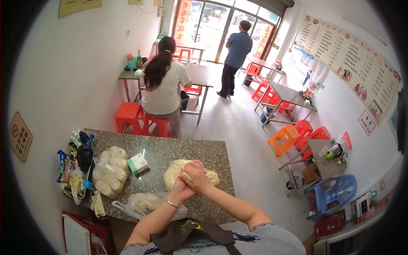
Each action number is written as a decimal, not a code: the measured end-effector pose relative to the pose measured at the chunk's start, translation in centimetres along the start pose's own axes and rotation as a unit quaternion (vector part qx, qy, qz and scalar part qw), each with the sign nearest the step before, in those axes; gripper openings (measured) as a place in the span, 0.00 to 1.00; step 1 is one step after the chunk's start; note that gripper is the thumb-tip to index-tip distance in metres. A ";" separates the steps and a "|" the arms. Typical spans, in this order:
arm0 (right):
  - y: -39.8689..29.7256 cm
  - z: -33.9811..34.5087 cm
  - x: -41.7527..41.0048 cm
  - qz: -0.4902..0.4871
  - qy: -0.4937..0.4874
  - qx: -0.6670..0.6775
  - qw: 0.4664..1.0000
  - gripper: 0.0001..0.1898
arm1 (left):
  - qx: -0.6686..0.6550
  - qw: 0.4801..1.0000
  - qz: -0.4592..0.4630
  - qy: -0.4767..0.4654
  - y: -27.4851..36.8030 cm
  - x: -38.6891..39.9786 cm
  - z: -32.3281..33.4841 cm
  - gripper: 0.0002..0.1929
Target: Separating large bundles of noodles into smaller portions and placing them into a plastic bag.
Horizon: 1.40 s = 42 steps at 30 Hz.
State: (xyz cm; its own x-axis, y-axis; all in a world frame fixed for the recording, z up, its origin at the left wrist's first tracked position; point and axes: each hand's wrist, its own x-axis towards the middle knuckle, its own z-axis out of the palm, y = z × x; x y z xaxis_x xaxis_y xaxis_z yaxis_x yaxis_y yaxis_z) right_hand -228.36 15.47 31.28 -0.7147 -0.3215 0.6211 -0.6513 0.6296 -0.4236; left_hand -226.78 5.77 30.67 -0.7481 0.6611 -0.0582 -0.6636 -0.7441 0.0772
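My left hand [183,188], with a metal bangle at the wrist, is pressed together with my right hand [197,174] over a heap of pale thin noodles [172,175] on the speckled stone table [159,153]. The right hand lies across the left and hides much of it. I cannot tell whether noodles are between the fingers. Loose strands show to the right of the hands. A clear plastic bag [127,205] with more noodles lies beside my left forearm. Farther left are a green and white box [138,163] and a bag of white rounded items [111,172].
Bags and bottles crowd a tray [92,159] at the table's left end, near a phone-like object [98,204]. One person [165,79] sits ahead; another [237,54] stands by the glass doors. Red stools [129,116], an orange stool [283,138] and a blue chair [333,194] stand around.
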 end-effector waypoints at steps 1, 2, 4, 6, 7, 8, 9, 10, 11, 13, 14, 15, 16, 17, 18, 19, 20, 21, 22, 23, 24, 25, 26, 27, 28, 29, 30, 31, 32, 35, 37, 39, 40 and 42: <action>-0.2 0.0 -0.5 0.012 0.005 -0.035 0.999 0.13 | -0.029 0.999 0.015 0.016 0.0 0.4 -0.4 0.26; -0.3 -0.1 -0.9 0.024 0.010 -0.069 0.997 0.13 | -0.030 0.999 0.015 0.016 0.0 0.9 -0.8 0.26; -1.5 -1.3 0.0 0.018 0.022 -0.091 0.995 0.13 | -0.037 0.999 0.037 -0.012 0.4 1.3 -1.3 0.20; -2.5 -2.5 0.5 0.011 0.032 -0.112 0.993 0.12 | 0.002 0.998 0.053 0.017 1.2 1.0 -0.9 0.19; -2.8 -3.1 0.6 -0.004 0.021 -0.096 0.995 0.12 | 0.041 0.996 0.070 0.041 1.7 1.0 -0.6 0.18; -3.0 -3.5 0.5 -0.020 0.009 -0.079 0.997 0.12 | 0.041 0.996 0.071 0.043 2.2 0.8 -0.6 0.18; -2.5 -3.6 0.2 -0.021 0.009 -0.077 0.997 0.12 | 0.054 0.994 0.079 0.044 2.7 0.7 -0.6 0.14; -1.5 -3.7 -0.2 0.030 0.043 0.051 0.997 0.13 | 0.066 0.993 0.086 0.044 3.3 0.8 -0.2 0.11; -0.7 -4.0 -0.5 0.079 0.075 0.178 0.978 0.15 | 0.067 0.993 0.088 0.042 3.8 0.5 0.4 0.11; 0.4 -6.8 1.4 0.108 0.073 0.190 0.973 0.21 | 0.170 0.985 -0.005 0.031 4.2 -1.0 3.4 0.09; 1.0 -7.6 2.1 0.088 0.044 0.152 0.983 0.22 | 0.170 0.985 -0.007 0.031 3.9 -1.6 5.0 0.09; 1.3 -8.0 2.6 0.069 0.015 0.113 0.991 0.24 | 0.268 0.962 -0.042 0.026 3.2 -2.1 6.7 0.09; 1.3 -7.8 3.1 0.036 -0.012 0.115 0.993 0.25 | 0.363 0.929 -0.075 0.021 2.6 -2.7 8.3 0.08; 0.7 -8.0 3.6 0.037 -0.011 0.116 0.992 0.25 | 0.363 0.928 -0.076 0.022 2.3 -3.1 9.5 0.08; -0.6 -8.4 4.3 0.112 -0.140 0.284 0.942 0.23 | 0.371 0.922 -0.110 -0.011 2.0 -3.5 10.7 0.08; -1.3 -8.8 4.6 0.182 -0.259 0.433 0.844 0.22 | 0.379 0.912 -0.147 -0.048 1.8 -3.9 11.8 0.08; -0.5 -8.1 4.0 0.180 -0.257 0.416 0.854 0.16 | 0.381 0.911 -0.142 -0.069 1.9 -4.2 13.0 0.07; -0.6 -8.5 4.0 0.181 -0.254 0.415 0.855 0.16 | 0.382 0.910 -0.144 -0.071 2.3 -4.3 13.9 0.07; -1.0 -8.8 4.0 0.158 -0.259 0.448 0.841 0.12 | 0.383 0.913 -0.104 -0.100 3.0 -4.6 14.4 0.07; -1.5 -9.3 4.1 0.135 -0.264 0.480 0.826 0.09 | 0.383 0.912 -0.065 -0.129 3.4 -5.1 15.0 0.07; -2.0 -9.7 4.2 0.162 -0.280 0.490 0.809 0.07 | 0.375 0.923 0.002 -0.084 3.6 -6.0 16.0 0.07; -2.4 -9.8 4.0 0.163 -0.276 0.491 0.810 0.07 | 0.377 0.922 -0.002 -0.085 3.9 -5.9 16.1 0.07; -2.7 -9.9 3.8 0.178 -0.284 0.482 0.810 0.06 | 0.375 0.911 0.128 -0.115 4.3 -5.8 16.1 0.07; -3.1 -10.0 3.7 0.191 -0.297 0.474 0.807 0.06 | 0.366 0.882 0.261 -0.142 4.5 -5.7 16.1 0.07; -3.9 -10.5 3.8 0.242 -0.308 0.463 0.795 0.08 | 0.367 0.882 0.261 -0.141 4.7 -5.4 16.0 0.07; -4.3 -10.7 3.9 0.243 -0.307 0.464 0.795 0.08 | 0.480 0.791 0.365 -0.103 4.9 -4.7 15.6 0.08; -4.4 -10.9 4.0 0.212 -0.298 0.394 0.843 0.09 | 0.576 0.675 0.457 -0.064 5.0 -3.8 15.1 0.09; -4.6 -11.1 4.0 0.179 -0.287 0.321 0.884 0.11 | 0.577 0.675 0.455 -0.064 5.2 -3.6 13.9 0.09; -4.8 -11.5 4.2 0.180 -0.286 0.322 0.884 0.11 | 0.705 0.600 0.377 -0.017 5.5 -3.5 12.2 0.10; -4.8 -11.9 5.3 0.025 -0.355 -0.047 0.933 0.12 | 0.806 0.575 0.132 0.043 5.2 -3.5 7.6 0.11; -4.0 -12.3 5.6 0.011 -0.419 -0.040 0.907 0.14 | 0.787 0.615 -0.043 0.026 4.3 -4.0 5.5 0.13; -3.7 -12.3 5.7 0.040 -0.454 -0.025 0.890 0.15 | 0.795 0.593 -0.130 -0.014 3.4 -4.6 4.1 0.14; -2.9 -12.0 5.4 0.040 -0.458 0.016 0.888 0.15 | 0.786 0.610 -0.104 -0.011 2.6 -4.8 4.1 0.15; -1.3 -11.1 4.5 0.039 -0.462 0.058 0.884 0.15 | 0.731 0.673 -0.112 0.033 2.3 -4.9 4.8 0.15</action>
State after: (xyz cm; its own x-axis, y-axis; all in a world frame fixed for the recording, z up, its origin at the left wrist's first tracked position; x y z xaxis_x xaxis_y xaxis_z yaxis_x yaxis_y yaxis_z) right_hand -227.87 21.05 41.98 -0.6267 -0.7544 -0.1951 -0.5740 0.6163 -0.5391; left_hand -224.61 1.25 35.87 -0.6621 0.6986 -0.2713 -0.0797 0.2944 0.9524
